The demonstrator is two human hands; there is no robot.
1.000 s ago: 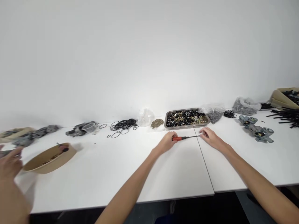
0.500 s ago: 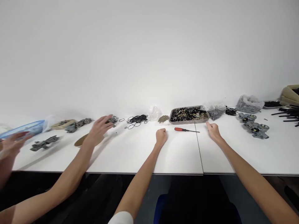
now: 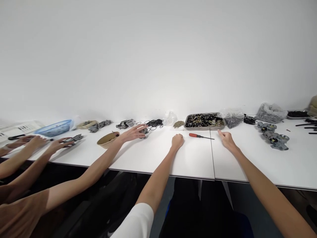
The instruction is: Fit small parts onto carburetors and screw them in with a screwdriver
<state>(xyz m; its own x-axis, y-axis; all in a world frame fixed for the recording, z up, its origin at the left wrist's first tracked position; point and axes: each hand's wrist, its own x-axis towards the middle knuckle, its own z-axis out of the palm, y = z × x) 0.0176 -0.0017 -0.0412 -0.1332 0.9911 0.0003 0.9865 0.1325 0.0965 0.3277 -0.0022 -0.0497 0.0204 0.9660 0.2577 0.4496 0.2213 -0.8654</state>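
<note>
My left hand (image 3: 177, 141) rests on the white table as a loose fist, with nothing visible in it. To its right lies a screwdriver (image 3: 195, 135) with a red handle, its dark shaft pointing right. Beyond the tip of the shaft, my right hand (image 3: 227, 140) also rests closed on the table, thumb along the top, holding nothing that shows. Behind both hands stands a metal tray (image 3: 205, 128) full of small black and brass-coloured parts. A pile of small brass-coloured pieces (image 3: 178, 124) lies just beyond my left hand.
At left, a co-worker's hand (image 3: 135, 133) is over a grey metal part (image 3: 143, 133), near black rings (image 3: 155, 123). A tan bowl (image 3: 104, 141) and blue basket (image 3: 53, 129) stand farther left. Grey castings (image 3: 273, 137) and a bag of parts (image 3: 271, 114) lie at right.
The view has turned left, and more hands show at the far left. The co-worker's near hand has moved right, towards the black rings. My hands stay closed on the table.
</note>
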